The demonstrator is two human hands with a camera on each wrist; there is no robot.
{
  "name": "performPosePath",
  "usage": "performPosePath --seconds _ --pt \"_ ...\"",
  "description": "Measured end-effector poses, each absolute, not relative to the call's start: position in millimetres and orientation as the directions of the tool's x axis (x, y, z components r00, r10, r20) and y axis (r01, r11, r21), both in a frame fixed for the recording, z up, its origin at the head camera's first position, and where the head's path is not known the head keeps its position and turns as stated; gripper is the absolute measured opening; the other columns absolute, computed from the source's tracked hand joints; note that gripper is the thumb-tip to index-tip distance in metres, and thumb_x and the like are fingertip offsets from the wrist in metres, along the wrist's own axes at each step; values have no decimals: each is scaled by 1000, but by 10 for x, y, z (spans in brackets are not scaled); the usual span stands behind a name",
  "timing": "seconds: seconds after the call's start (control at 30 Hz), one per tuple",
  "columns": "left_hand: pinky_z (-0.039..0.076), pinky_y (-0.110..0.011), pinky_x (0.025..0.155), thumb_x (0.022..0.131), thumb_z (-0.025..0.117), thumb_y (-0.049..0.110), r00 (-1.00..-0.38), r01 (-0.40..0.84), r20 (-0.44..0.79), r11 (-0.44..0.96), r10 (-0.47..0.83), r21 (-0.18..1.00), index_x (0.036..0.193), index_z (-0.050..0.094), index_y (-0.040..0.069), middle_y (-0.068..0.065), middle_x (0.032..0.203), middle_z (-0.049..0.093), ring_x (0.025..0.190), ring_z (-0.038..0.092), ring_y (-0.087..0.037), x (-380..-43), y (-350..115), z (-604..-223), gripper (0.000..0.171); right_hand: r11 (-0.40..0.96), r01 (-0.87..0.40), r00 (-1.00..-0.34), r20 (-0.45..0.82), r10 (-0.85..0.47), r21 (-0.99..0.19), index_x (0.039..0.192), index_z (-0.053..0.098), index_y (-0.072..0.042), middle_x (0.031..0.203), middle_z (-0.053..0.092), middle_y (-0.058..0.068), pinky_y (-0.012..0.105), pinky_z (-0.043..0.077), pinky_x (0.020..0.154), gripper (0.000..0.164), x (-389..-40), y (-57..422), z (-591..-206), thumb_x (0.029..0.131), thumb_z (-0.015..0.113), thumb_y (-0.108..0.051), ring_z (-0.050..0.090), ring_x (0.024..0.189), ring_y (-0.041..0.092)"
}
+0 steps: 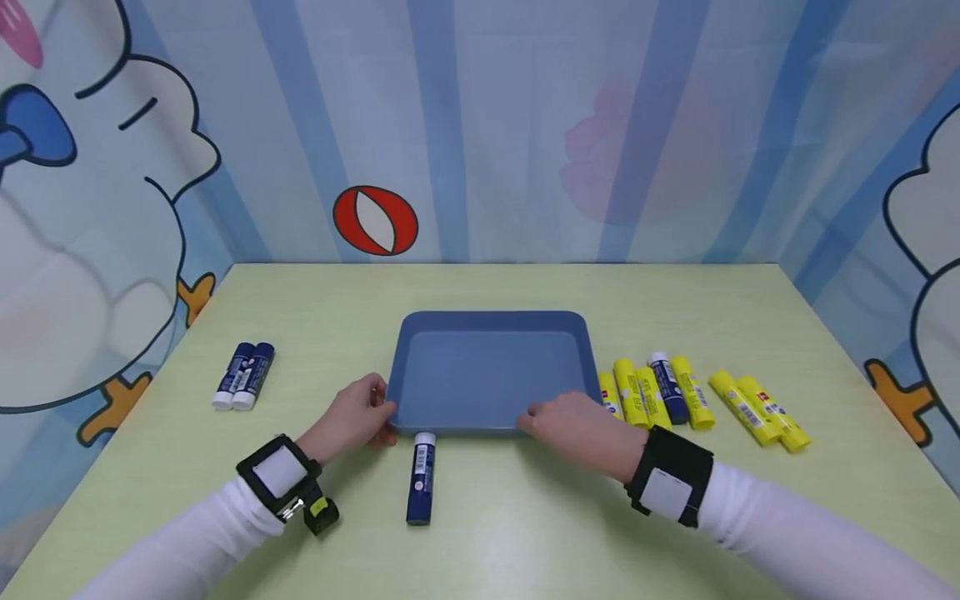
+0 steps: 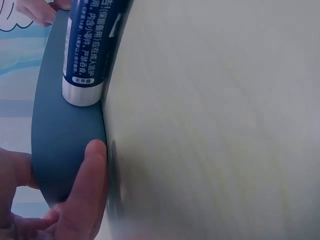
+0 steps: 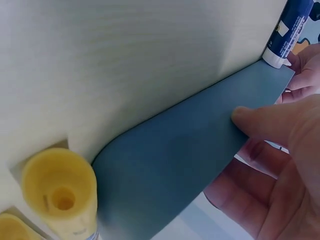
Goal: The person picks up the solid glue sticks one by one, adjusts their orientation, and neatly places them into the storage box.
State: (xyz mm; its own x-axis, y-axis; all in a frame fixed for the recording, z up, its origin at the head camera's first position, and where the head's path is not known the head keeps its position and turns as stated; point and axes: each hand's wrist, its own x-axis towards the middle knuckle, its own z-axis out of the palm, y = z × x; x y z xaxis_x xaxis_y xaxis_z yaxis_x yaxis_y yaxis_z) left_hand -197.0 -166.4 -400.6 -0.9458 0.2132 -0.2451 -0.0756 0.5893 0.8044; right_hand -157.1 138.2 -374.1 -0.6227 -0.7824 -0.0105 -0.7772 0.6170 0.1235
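Note:
A blue-grey rectangular tray [image 1: 487,375] lies on the table, its inside bare. My left hand [image 1: 356,412] holds its front left corner, with a finger low along the outer wall in the left wrist view. Farther right on the front side, my right hand [image 1: 577,425] pinches the tray's wall; the thumb [image 3: 250,120] presses the outer face and the other fingers go over the rim. Between the hands, a dark blue glue stick [image 1: 422,479] lies on the table, its white end right at the tray's front wall.
Two blue glue sticks [image 1: 243,377] lie side by side at the left. Right of the tray is a row of yellow glue sticks [image 1: 632,393] with one blue glue stick [image 1: 667,387] among them. Two more yellow glue sticks [image 1: 759,411] lie farther right. A printed curtain [image 1: 510,125] stands behind the table.

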Motion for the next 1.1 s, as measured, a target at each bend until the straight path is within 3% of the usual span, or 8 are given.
performPosePath --seconds 0.47,0.6,0.73,0.9,1.1 --pt "54 -33 51 94 54 6 -941 -30 -231 620 247 784 104 51 -2 -11 76 61 58 64 -20 -1903 -1688 -3978 13 634 -771 -636 -39 -771 57 108 68 -7 91 68 6 20 35 44 26 -1519 1434 -3777 85 69 4 41 47 9" --pt "50 -31 53 97 58 20 -947 103 -153 719 282 687 109 55 1 -7 80 63 60 61 -16 -1892 -1764 -3934 23 622 -782 -623 -9 -783 28 103 65 -6 79 63 3 21 33 43 18 -1533 1454 -3795 87 70 -1 40 47 9" --pt "48 -29 58 95 63 33 -936 325 46 810 348 489 115 58 6 -2 90 65 69 60 -12 -1878 -1845 -3872 34 614 -789 -614 36 -788 -19 105 61 -8 73 58 0 21 31 42 19 -1528 1502 -3805 89 70 -12 39 47 8" --pt "51 -29 65 88 73 28 -804 594 243 726 542 346 118 61 9 1 98 63 85 60 -14 -1771 -1900 -3811 37 615 -785 -619 79 -781 -72 114 60 -6 76 61 0 21 27 41 29 -1510 1584 -3799 89 71 -16 33 44 6" --pt "52 -30 85 85 74 21 -527 850 247 510 813 134 120 60 11 -1 113 60 101 58 -14 -1611 -1826 -3857 39 639 -766 -643 61 -764 -69 118 61 -5 87 68 4 21 28 41 33 -1498 1670 -3770 90 70 -19 34 44 4"
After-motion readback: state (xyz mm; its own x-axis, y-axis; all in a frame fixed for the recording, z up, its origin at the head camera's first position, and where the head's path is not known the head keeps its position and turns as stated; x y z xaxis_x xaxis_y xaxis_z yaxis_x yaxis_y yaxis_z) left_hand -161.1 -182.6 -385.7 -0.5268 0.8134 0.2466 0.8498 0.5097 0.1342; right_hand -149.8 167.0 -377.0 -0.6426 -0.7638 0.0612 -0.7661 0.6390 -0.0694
